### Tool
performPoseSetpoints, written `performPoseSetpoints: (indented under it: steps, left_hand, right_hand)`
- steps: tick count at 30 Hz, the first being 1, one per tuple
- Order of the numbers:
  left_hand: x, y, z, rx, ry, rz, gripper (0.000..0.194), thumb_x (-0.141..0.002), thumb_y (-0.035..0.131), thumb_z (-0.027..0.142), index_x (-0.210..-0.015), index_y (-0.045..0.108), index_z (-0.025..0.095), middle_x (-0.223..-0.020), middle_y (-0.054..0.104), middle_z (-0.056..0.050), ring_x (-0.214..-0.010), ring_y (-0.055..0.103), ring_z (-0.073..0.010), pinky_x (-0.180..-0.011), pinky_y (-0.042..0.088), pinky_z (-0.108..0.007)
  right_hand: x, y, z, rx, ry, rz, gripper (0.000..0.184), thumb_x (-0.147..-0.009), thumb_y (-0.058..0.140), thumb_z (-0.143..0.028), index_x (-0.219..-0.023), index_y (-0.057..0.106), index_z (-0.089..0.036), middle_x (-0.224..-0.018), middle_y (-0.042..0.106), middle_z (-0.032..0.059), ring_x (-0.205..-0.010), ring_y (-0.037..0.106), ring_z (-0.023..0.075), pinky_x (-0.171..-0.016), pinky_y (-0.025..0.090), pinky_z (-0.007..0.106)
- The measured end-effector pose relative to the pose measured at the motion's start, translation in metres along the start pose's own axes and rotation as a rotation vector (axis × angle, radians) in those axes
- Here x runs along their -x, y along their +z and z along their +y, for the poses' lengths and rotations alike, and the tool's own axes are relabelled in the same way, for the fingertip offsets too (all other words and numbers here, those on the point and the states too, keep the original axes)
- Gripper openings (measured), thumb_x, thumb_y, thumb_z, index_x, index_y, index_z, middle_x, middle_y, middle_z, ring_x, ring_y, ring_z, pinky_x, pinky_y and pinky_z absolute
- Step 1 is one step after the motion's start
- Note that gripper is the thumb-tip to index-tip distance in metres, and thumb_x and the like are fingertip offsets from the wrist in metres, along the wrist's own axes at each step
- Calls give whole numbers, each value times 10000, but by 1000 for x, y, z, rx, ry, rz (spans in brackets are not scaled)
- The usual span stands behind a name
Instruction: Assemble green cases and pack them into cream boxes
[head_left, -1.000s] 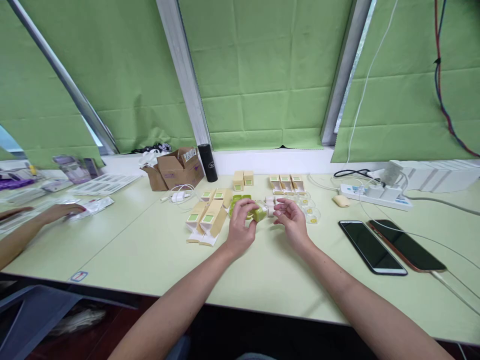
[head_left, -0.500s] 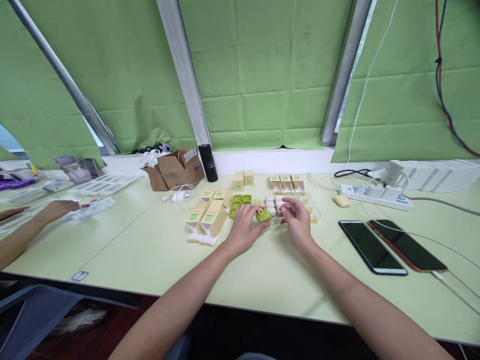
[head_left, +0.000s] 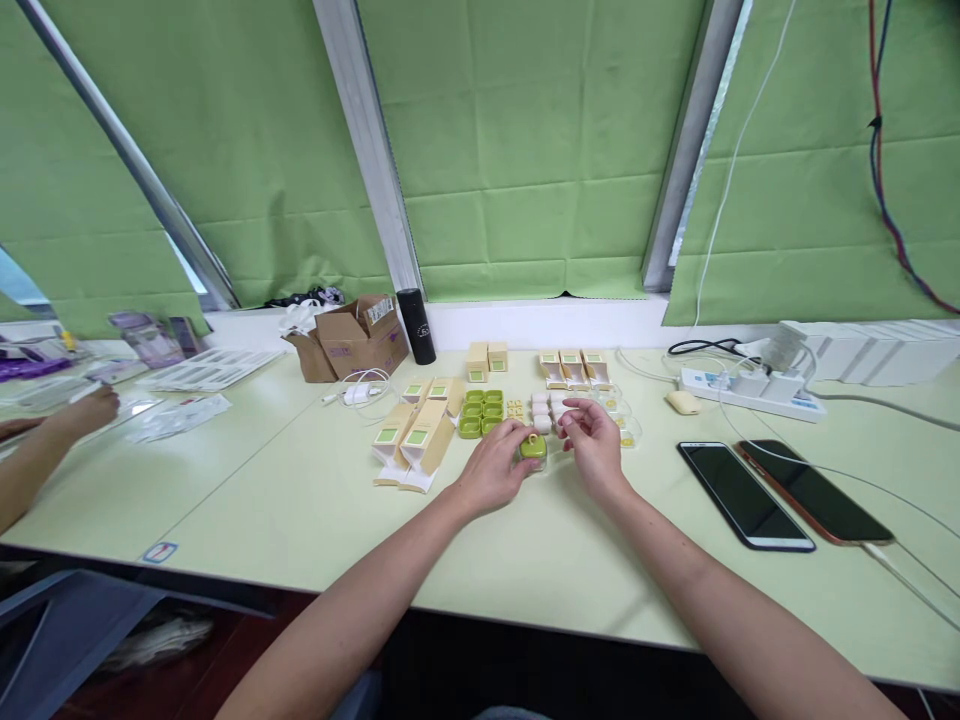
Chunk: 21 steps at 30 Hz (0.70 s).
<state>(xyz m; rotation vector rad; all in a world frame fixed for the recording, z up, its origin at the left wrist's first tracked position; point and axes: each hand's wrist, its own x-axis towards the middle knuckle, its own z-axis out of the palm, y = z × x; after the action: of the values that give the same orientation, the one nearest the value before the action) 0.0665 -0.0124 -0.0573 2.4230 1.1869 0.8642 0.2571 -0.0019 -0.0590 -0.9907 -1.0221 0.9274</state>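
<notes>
My left hand (head_left: 496,466) rests on the table with its fingers pinched on a small green case (head_left: 533,447) that sits in a clear tray. My right hand (head_left: 595,446) hovers just right of the case, fingers curled; whether they hold anything is hidden. Behind the hands lie a cluster of green cases (head_left: 480,411), small white pieces (head_left: 541,410) and clear plastic shells (head_left: 622,420). Tan open cartons (head_left: 414,440) lie to the left of my left hand.
Two phones (head_left: 780,493) lie at the right, a power strip (head_left: 750,388) with cables behind them. A brown cardboard box (head_left: 352,338) and black cylinder (head_left: 415,325) stand at the back. Another person's hand (head_left: 86,412) works at the far left beside plastic bags (head_left: 176,416).
My left hand lowered the green case from mid-air and shifted it right onto the table in front of my right hand. The other person's hand drew back leftwards off the plastic bags.
</notes>
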Motion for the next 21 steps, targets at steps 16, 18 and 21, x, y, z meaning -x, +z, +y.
performPoseSetpoints:
  steps: [16, 18, 21]
  left_hand:
    - [1, -1, 2, -46, 2, -29, 411, -940, 702, 305, -1345, 632, 276, -1293, 635, -87, -1193, 631, -293, -1037, 535, -467]
    - [1, -1, 2, -49, 2, -30, 410, -941, 698, 312, -1344, 632, 275, -1291, 636, -90, -1195, 631, -298, -1037, 535, -473]
    - [1, -1, 3, -59, -2, -27, 404, -932, 703, 317, -1329, 643, 278, -1286, 641, -93, -1192, 632, -307, -1034, 534, -487]
  right_hand:
    - [0, 1, 6, 21, 3, -20, 309, -740, 728, -425, -948, 697, -199, -762, 675, 15, -599, 605, 164, -521, 461, 284]
    - [0, 2, 6, 28, -2, -21, 299, -748, 730, -433, -934, 699, -201, -764, 679, 20, -601, 606, 166, -527, 459, 288]
    - [0, 2, 6, 42, -1, -22, 302, -741, 736, -450, -911, 703, -202, -751, 676, 21, -607, 604, 167, -537, 463, 293]
